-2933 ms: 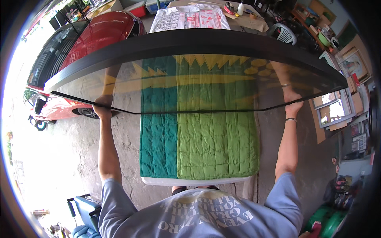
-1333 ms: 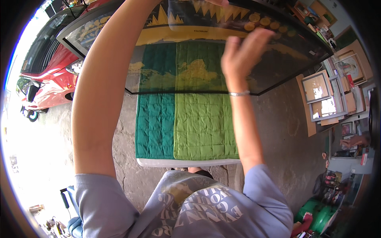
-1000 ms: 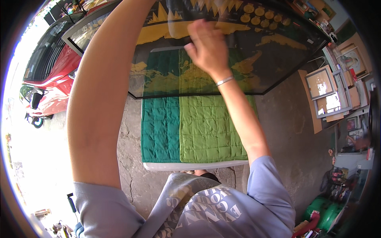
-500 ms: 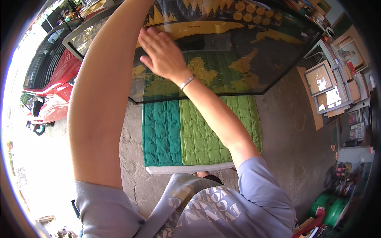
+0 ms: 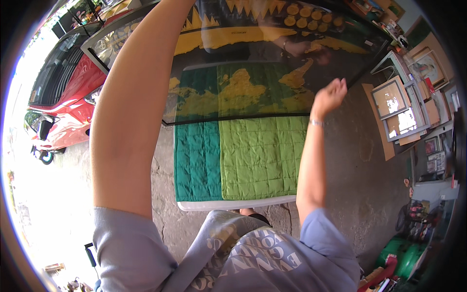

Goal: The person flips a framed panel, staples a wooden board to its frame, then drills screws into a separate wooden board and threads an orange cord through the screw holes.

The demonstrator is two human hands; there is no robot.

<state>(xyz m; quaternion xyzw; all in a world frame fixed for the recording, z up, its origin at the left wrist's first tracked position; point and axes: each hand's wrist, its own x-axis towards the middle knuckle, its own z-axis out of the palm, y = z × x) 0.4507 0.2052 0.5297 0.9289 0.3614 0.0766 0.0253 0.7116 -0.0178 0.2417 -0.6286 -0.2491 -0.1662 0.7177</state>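
Note:
A large black-framed world map [image 5: 272, 104] under shiny glass, with gold land shapes on a dark ground, stands tilted over the far part of the padded table. My right hand [image 5: 331, 99] is closed around its right edge near the lower corner. My left arm [image 5: 131, 117] reaches up along the map's left side, and the hand lies beyond the picture's upper rim. Under the map and in front of it, a quilted pad in teal [image 5: 197, 165] and light green [image 5: 260, 160] covers a white tabletop [image 5: 194, 205]. The glass mirrors a hand and arm.
To the left a red car [image 5: 65, 114] is parked in bright light. At right, several picture frames [image 5: 391, 97] lean together beside shelves. A green rounded tank [image 5: 404, 255] sits at the lower right. Cracked concrete floor [image 5: 360, 146] surrounds the table.
My right hand has moved from the map's left side across to its right edge and closed there. The map has shifted slightly; my left arm stays raised.

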